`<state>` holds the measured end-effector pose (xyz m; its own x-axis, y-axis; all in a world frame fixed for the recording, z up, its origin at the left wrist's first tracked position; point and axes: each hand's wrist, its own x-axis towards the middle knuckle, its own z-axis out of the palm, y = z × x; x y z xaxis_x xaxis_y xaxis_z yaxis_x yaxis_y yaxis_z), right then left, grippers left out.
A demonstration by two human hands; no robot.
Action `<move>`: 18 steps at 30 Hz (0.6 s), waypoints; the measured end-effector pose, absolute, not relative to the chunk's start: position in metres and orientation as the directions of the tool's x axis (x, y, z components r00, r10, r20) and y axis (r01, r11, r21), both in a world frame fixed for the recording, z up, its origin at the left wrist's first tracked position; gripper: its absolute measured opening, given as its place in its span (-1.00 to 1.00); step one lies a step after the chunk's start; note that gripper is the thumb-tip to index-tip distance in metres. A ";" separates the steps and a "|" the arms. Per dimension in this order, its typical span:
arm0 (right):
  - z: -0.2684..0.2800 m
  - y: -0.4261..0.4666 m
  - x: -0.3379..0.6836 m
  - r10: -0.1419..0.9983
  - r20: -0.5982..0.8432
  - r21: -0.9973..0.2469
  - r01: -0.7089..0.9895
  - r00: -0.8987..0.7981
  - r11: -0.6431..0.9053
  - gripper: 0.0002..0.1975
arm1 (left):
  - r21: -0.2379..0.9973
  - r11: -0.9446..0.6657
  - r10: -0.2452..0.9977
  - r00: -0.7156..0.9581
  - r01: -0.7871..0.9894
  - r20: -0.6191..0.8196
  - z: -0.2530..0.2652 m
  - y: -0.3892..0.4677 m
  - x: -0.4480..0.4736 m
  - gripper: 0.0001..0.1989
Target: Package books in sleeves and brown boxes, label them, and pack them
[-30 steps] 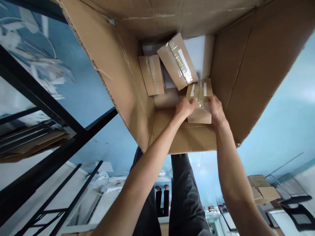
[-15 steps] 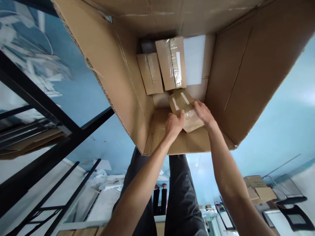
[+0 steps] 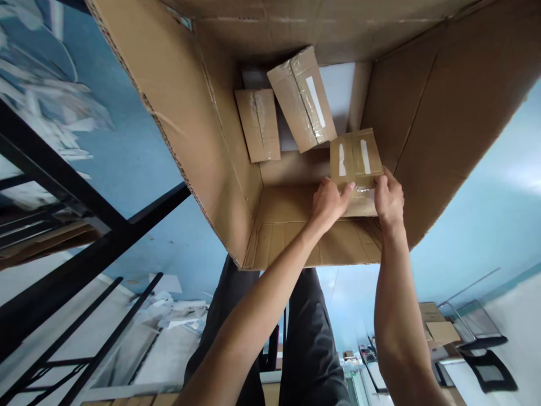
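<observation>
Inside a large open cardboard carton (image 3: 169, 129), both my hands grip a small taped cardboard box (image 3: 353, 152) with two white strips on its top. My left hand (image 3: 332, 202) holds its near left corner, the thumb along the near side. At the near right corner, my right hand (image 3: 389, 197) is closed on it. The small box is close to the carton's right wall. Just beyond it lies a longer taped box (image 3: 300, 101), turned at a slant, with one white strip. Against the left side rests another small taped box (image 3: 257, 125). My fingertips under the held box are hidden.
A white sheet (image 3: 340, 84) lies on the carton floor at the back. Black metal frame bars (image 3: 63, 270) run along the left, with whitish scraps (image 3: 54, 107) beyond them. Behind me at lower right are cardboard boxes (image 3: 439, 326) and a black-framed chair (image 3: 490, 369).
Both hands have moved the small box to the right and squared it up, against the carton's right side. The longer box has turned, its near end swinging right.
</observation>
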<state>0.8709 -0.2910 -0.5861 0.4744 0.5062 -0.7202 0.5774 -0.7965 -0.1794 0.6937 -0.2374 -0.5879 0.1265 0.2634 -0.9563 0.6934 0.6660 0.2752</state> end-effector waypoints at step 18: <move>-0.592 -0.285 0.823 0.416 -0.842 -0.129 0.621 0.344 -0.773 -0.26 | 0.173 0.661 0.312 -0.058 0.730 -0.948 -0.576 -0.263 0.649 -0.51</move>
